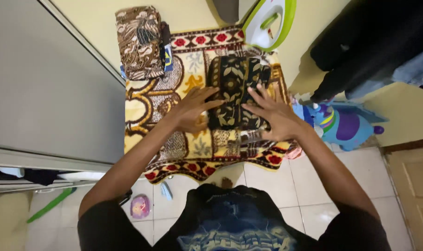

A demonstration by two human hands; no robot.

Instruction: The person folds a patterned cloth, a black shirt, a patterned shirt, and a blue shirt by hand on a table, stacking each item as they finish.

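A folded black cloth with a tan leaf pattern point(234, 83) lies on a patterned yellow and red blanket point(151, 102). My left hand point(195, 109) rests flat at the cloth's left edge, fingers spread and touching it. Pressing on the cloth's lower right part is my right hand point(272, 114), also flat with its fingers apart. Neither hand grips anything.
A stack of folded brown patterned cloth point(139, 42) sits at the blanket's far left corner. A green and white iron point(269, 21) stands at the far edge. A colourful toy point(344, 125) and dark hanging clothes point(369, 42) are on the right, a grey cabinet point(48, 79) on the left.
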